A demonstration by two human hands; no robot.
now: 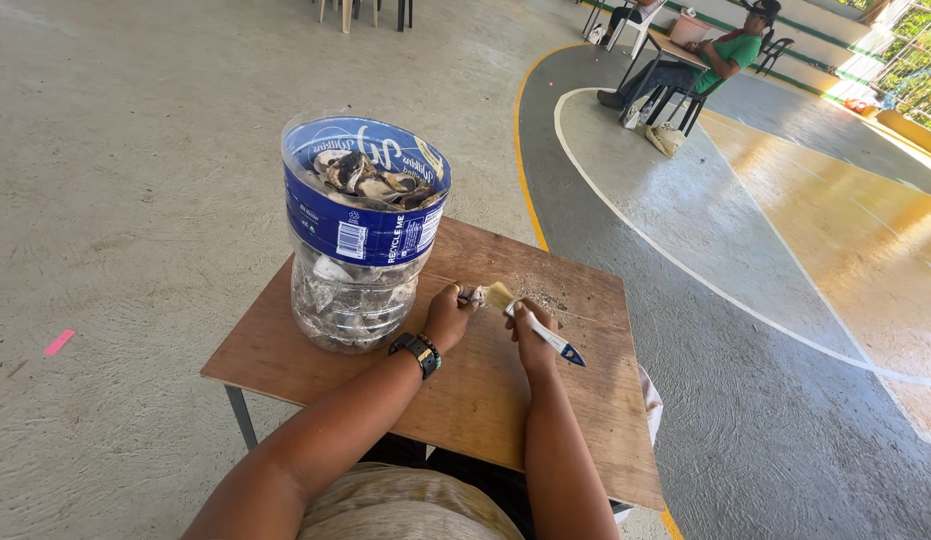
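One cut-open plastic jug (357, 240) of shells beside left hand (447, 316).

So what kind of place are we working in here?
Probably a covered sports court, likely for basketball: painted court lines curve over the concrete floor. It serves as a workspace, with a small wooden table here and another person seated at a table in the background.

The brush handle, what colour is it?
White with a dark blue tip, seen in the head view: brush handle, held by the right hand.
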